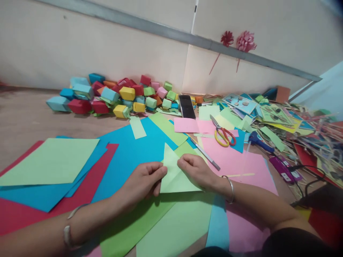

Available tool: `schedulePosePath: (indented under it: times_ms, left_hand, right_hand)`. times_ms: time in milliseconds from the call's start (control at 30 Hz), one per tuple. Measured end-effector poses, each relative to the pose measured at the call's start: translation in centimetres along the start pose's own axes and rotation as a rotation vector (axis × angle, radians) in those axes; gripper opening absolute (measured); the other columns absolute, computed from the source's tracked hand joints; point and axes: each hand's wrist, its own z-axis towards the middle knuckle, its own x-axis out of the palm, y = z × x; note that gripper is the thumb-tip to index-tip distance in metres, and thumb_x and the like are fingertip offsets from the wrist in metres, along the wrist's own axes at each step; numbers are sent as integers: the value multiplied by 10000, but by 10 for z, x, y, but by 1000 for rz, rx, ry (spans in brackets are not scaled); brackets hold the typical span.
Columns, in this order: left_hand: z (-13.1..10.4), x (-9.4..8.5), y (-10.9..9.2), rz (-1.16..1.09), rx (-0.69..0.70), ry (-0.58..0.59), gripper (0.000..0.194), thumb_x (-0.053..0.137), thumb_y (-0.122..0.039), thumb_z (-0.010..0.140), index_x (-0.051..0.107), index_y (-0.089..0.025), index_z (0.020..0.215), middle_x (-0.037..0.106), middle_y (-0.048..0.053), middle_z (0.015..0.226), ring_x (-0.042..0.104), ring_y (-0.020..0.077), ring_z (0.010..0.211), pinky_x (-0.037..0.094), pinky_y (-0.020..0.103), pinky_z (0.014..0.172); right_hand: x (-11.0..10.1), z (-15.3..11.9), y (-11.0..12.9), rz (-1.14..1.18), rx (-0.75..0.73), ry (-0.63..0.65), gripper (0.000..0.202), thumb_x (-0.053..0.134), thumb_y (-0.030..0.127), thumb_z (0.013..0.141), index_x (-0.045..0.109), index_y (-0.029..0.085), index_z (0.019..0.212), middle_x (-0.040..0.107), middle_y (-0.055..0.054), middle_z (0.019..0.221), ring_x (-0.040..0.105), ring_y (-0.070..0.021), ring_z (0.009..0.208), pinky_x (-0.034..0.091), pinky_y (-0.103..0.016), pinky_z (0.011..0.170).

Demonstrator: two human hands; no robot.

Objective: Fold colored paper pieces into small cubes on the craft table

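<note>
A pale green sheet (pixel 174 180) with a crease and a pointed top is held between my two hands, above other coloured sheets. My left hand (pixel 148 178) pinches its left edge between thumb and fingers. The fingers of my right hand (pixel 197 171) are curled closed on its upper right side, thumb toward the middle. Under the hands lie a larger light green sheet (pixel 179 221) and a blue sheet (pixel 125 153). A pen (pixel 206 153) rests just beyond my right hand, on pink paper (pixel 246 167).
Small coloured paper boxes (pixel 127 93) are piled along the wall. A phone (pixel 187 106), scissors (pixel 223 134), a blue glue gun (pixel 261 142) and a purple power strip (pixel 285 169) lie beyond and to the right. Stacked sheets (pixel 53 160) are at the left; two paper flowers (pixel 245 41) hang on the wall.
</note>
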Motion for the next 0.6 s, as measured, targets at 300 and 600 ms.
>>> schedulePosePath:
  times_ms: [300, 600]
  left_hand:
    - [7, -8, 11, 298, 483, -335, 258, 491, -407, 889, 597, -189, 978, 688, 57, 760, 588, 171, 624, 464, 283, 567]
    - [4, -21, 21, 860, 1198, -412, 201, 552, -204, 943, 727, -264, 864, 786, 36, 884, 676, 220, 998, 458, 366, 918]
  right_hand:
    - [-3, 8, 5, 346, 422, 51, 282, 656, 357, 818, 530, 180, 638, 461, 62, 534, 378, -75, 486, 291, -210, 474]
    - [-8, 4, -2, 323, 384, 241, 403, 667, 542, 871, 630, 151, 781, 542, 38, 578, 450, -76, 481, 350, -205, 466]
